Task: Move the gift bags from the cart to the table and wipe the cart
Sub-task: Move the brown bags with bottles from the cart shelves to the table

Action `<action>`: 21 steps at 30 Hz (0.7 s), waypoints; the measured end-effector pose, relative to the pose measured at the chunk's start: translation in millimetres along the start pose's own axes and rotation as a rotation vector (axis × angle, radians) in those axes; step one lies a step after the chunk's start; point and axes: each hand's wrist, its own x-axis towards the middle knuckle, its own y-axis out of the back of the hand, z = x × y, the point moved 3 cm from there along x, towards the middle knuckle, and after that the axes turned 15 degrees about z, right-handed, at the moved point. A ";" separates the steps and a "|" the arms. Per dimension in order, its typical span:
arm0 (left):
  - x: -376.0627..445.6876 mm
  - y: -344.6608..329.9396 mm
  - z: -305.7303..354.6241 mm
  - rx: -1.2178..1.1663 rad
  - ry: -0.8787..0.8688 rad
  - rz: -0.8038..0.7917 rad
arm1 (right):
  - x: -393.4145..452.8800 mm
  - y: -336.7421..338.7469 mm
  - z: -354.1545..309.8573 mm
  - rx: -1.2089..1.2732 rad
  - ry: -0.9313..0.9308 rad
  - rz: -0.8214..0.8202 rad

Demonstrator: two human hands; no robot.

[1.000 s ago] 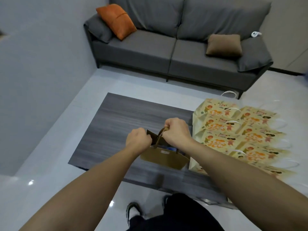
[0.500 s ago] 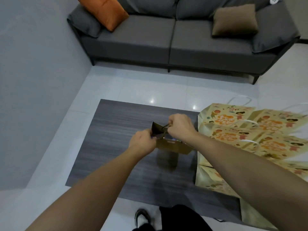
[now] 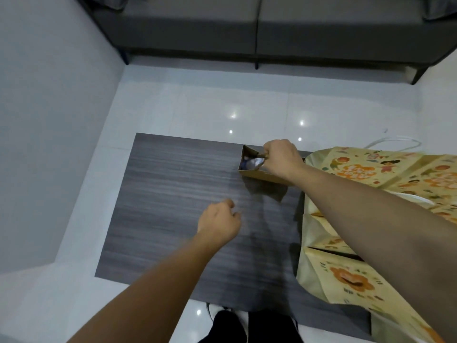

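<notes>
Pale glossy floor tiles (image 3: pixel 197 107) surround a low dark wood-grain tabletop (image 3: pixel 173 206), with a grey sofa (image 3: pixel 247 26) along the far wall. On the tabletop's far edge, right of centre, stands a small brown kraft gift bag (image 3: pixel 249 167), upright with its mouth open; something pale and crumpled shows inside, though what it is cannot be told. Just to its right, covering the right part of the tabletop, lies a spread of yellow printed gift bags (image 3: pixel 358 169), flat and overlapping, with white cord handles (image 3: pixel 395 141) trailing past the far edge.

The right hand (image 3: pixel 282 158) makes the grip: its fingers are curled tight at the brown bag's handle at the mouth. The left hand (image 3: pixel 218 222) hangs above the bare middle of the tabletop with fingers loosely curled, holding nothing and well apart from the bag.

The brown bag looks light, since one hand manages it by the handle, and its paper walls seem stiff enough to stand but easy to crease or crush if squeezed at the sides. The handle appears to be the safest place to hold; a flat palm under the base would steady it if the contents shift. The yellow bags seem thin, floppy and smooth, likely to slide over one another, so each is probably best lifted by its cord handles.

No cart is in view.
</notes>
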 end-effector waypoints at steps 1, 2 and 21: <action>0.7 -2.1 -1.7 0.008 -0.005 -0.011 | 1.8 -3.1 5.6 -0.005 -0.009 -0.020; 1.3 -3.5 -3.0 0.017 -0.011 -0.022 | 2.3 -6.5 11.3 -0.008 -0.026 -0.036; -12.3 76.9 34.5 -0.023 -0.435 0.021 | -128.5 18.5 -24.6 -0.163 -0.241 0.141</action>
